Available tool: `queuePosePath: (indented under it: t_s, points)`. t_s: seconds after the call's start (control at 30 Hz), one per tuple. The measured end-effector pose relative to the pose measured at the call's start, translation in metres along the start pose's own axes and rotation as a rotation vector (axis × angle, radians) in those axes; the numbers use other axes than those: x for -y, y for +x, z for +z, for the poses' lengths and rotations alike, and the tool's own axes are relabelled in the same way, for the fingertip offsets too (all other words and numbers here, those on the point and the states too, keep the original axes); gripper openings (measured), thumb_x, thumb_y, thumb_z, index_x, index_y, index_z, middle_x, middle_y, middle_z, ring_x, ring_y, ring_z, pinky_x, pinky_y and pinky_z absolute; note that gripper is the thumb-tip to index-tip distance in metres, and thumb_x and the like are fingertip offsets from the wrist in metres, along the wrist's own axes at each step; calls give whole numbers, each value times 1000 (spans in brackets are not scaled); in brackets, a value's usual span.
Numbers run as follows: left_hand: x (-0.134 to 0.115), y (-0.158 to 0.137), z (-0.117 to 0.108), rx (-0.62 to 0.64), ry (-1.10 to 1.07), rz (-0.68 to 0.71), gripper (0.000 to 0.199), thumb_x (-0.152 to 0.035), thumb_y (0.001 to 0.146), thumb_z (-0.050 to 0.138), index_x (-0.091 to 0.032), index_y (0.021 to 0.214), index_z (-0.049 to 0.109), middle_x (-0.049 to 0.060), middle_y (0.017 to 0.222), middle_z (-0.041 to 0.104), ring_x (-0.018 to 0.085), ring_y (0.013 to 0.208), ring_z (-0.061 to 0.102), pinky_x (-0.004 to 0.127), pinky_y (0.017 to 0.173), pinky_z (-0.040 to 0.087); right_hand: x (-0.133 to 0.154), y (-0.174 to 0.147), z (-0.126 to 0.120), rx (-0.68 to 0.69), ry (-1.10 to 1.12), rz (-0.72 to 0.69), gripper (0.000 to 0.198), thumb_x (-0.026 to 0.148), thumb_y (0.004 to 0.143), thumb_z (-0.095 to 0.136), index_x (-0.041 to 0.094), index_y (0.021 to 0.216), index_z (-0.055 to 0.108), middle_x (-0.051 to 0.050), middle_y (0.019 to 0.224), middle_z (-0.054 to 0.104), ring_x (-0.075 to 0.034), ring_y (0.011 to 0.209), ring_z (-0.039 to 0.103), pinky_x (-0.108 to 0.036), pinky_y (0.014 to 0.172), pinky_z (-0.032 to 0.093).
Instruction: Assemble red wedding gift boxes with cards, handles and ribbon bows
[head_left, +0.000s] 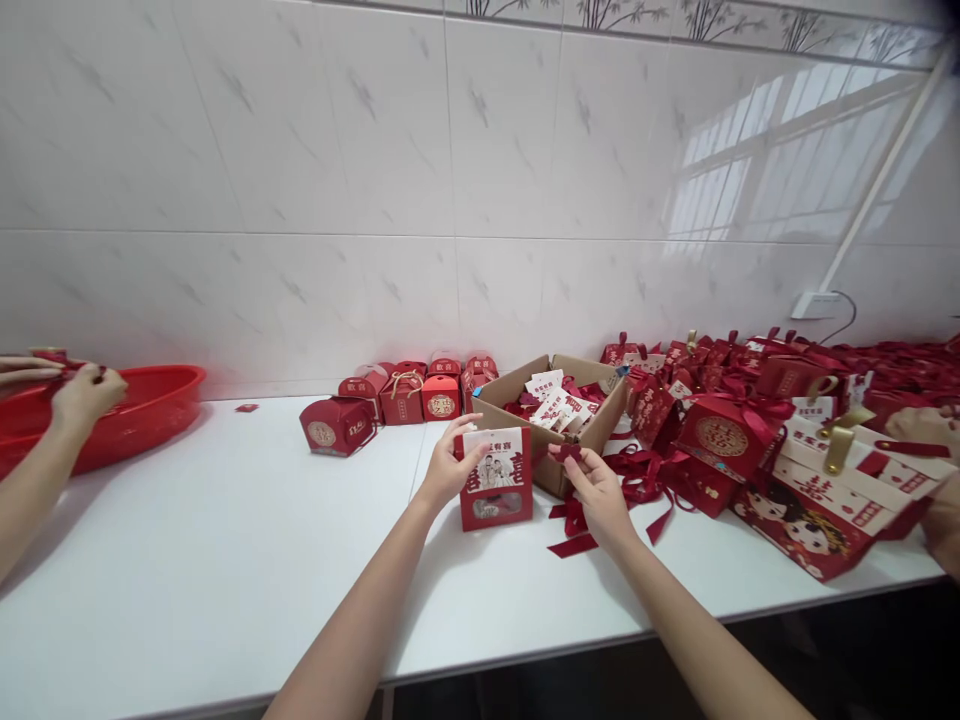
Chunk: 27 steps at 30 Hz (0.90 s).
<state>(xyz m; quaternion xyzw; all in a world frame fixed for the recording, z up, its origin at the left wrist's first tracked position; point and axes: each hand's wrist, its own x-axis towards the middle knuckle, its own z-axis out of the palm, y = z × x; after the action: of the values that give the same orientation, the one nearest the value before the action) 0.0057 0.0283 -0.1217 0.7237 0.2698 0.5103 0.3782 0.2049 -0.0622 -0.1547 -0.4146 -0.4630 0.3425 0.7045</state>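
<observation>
My left hand point(448, 462) grips the left side of a red gift box point(496, 508), which stands upright on the white table. Its front has a white panel with a printed couple and a small clear window low down. Just right of the box, my right hand point(598, 490) pinches a small dark red piece point(566, 453), perhaps ribbon; its exact kind is hard to make out. Behind both hands sits an open cardboard box point(600, 430) holding white printed tags point(559, 410) and red pieces. Loose dark red ribbons point(637, 485) lie beside my right hand.
Several small red boxes point(405, 398) are grouped near the wall. Piled at right are red gift boxes point(724, 440) and printed boxes point(817, 500), with another person's hand point(926, 425) there. At left, someone's hands point(90, 395) work over a red basin point(161, 415).
</observation>
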Motion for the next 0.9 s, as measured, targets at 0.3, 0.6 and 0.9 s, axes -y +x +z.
queuePosePath:
  t_s: [0.3,0.6,0.9]
  points:
    - [3,-12,-6,67,-130,-210,32,-42,73,67,-14,84,57,3,77,62,15,68,60,26,62,51,4,34,-4,-104,-555,-139,34,44,80,57,15,95,67,-11,97,70,-26,91,63,-41,84,46]
    - [-9,-18,-13,237,-261,-240,30,-37,68,73,-13,80,59,1,72,58,11,63,56,21,59,45,29,45,43,318,-486,-83,21,36,77,62,17,79,72,-6,79,69,-20,74,62,-30,64,46]
    - [-9,-22,-10,334,-366,-221,23,-32,72,71,-13,80,61,1,75,57,10,64,55,20,58,44,30,34,37,396,-459,-193,11,25,75,64,17,67,67,-3,71,64,-15,65,58,-26,58,43]
